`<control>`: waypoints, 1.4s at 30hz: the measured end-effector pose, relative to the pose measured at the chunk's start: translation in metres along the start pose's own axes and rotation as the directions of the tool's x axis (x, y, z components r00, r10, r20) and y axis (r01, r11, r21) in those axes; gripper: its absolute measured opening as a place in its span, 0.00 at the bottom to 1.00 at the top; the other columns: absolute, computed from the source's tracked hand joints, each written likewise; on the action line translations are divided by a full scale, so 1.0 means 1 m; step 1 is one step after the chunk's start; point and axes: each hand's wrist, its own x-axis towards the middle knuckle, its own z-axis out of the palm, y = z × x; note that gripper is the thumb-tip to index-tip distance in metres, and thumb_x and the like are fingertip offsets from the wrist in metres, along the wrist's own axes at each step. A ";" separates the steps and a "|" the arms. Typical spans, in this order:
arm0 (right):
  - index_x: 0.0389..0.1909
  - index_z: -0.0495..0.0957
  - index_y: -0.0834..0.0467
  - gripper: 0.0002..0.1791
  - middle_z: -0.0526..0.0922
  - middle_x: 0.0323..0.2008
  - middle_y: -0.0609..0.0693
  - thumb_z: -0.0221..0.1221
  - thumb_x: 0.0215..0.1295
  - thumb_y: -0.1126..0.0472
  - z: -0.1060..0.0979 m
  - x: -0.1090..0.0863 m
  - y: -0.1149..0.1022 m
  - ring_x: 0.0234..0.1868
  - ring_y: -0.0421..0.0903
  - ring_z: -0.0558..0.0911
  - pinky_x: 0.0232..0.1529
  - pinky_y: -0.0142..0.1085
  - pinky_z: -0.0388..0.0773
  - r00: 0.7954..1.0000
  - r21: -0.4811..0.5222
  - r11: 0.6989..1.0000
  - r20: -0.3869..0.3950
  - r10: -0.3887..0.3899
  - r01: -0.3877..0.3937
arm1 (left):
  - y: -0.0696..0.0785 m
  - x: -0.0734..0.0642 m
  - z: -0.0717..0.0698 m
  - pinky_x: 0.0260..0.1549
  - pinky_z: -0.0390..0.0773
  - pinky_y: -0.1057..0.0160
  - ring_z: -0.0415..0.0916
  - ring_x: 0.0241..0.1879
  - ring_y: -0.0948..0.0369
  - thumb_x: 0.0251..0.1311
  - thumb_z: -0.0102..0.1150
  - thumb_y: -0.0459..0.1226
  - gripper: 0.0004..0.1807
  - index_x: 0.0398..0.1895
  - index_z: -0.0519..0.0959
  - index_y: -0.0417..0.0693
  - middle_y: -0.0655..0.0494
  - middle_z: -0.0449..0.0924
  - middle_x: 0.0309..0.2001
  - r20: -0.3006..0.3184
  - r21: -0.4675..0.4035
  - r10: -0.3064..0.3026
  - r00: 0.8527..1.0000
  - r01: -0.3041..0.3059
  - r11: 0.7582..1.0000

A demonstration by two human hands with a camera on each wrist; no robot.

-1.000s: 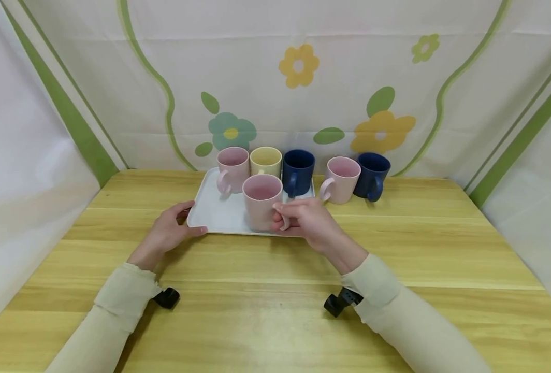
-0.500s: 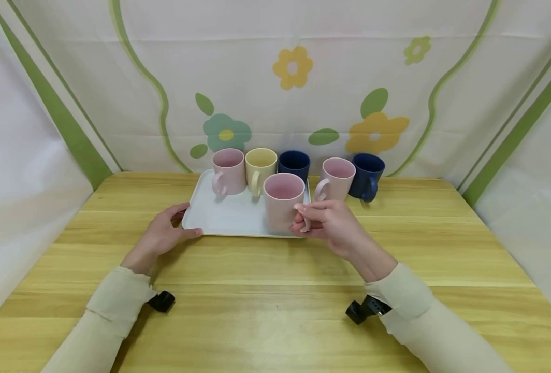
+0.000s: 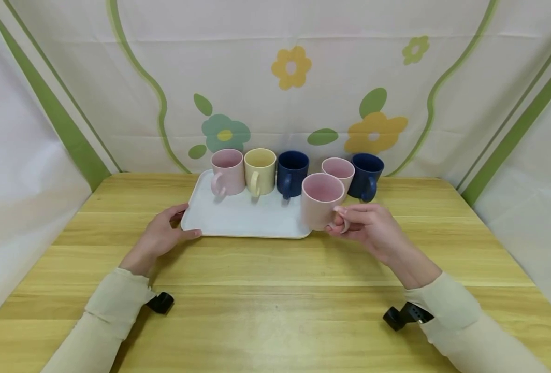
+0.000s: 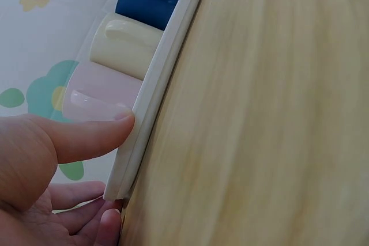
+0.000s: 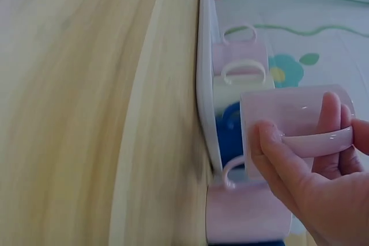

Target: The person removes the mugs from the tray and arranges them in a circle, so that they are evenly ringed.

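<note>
My right hand (image 3: 373,228) pinches the handle of a pink mug (image 3: 316,210), which is upright and lifted off the surface at the white tray's right edge. In the right wrist view, fingers pass through the held mug's handle (image 5: 320,142). My left hand (image 3: 160,233) grips the near left corner of the white tray (image 3: 243,217), thumb on its front rim and fingers at its left side. Along the tray's back stand a pink mug (image 3: 231,178), a yellow mug (image 3: 265,176) and a dark blue mug (image 3: 294,171), handles facing me.
Right of the tray, another pink mug (image 3: 341,168), partly hidden behind the held one, stands beside a second dark blue mug (image 3: 366,173). Wooden table (image 3: 275,311) stretches in front. A white flowered cloth (image 3: 257,62) hangs right behind the mugs.
My right hand has carried the pink mug rightward, from above the tray's front middle to its right edge, uncovering the yellow and blue mugs. My left hand stays at the tray's corner.
</note>
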 end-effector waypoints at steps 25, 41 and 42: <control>0.41 0.87 0.70 0.23 0.89 0.31 0.57 0.41 0.82 0.75 -0.125 -0.034 0.015 0.41 0.53 0.93 0.54 0.47 0.89 0.982 0.232 0.965 0.118 -0.150 0.119 | 0.002 0.002 0.002 0.76 0.61 0.34 0.60 0.77 0.35 0.66 0.73 0.43 0.53 0.85 0.52 0.36 0.29 0.61 0.79 0.008 -0.011 -0.020 1.000 0.020 1.000; 0.41 0.85 0.72 0.23 0.87 0.32 0.59 0.39 0.84 0.75 -0.171 -0.034 0.022 0.44 0.57 0.93 0.54 0.50 0.88 0.991 0.304 0.952 0.107 -0.078 0.042 | 0.003 0.004 0.003 0.77 0.59 0.34 0.58 0.78 0.35 0.66 0.73 0.42 0.52 0.85 0.52 0.37 0.30 0.61 0.80 0.002 -0.020 -0.025 1.000 0.025 0.999; 0.40 0.84 0.72 0.23 0.87 0.32 0.59 0.39 0.84 0.75 -0.172 -0.033 0.022 0.44 0.58 0.93 0.54 0.50 0.88 0.992 0.310 0.950 0.103 -0.073 0.038 | 0.003 0.003 0.003 0.77 0.59 0.34 0.59 0.78 0.36 0.66 0.73 0.43 0.52 0.85 0.52 0.37 0.30 0.61 0.80 0.003 -0.020 -0.025 1.000 0.025 0.999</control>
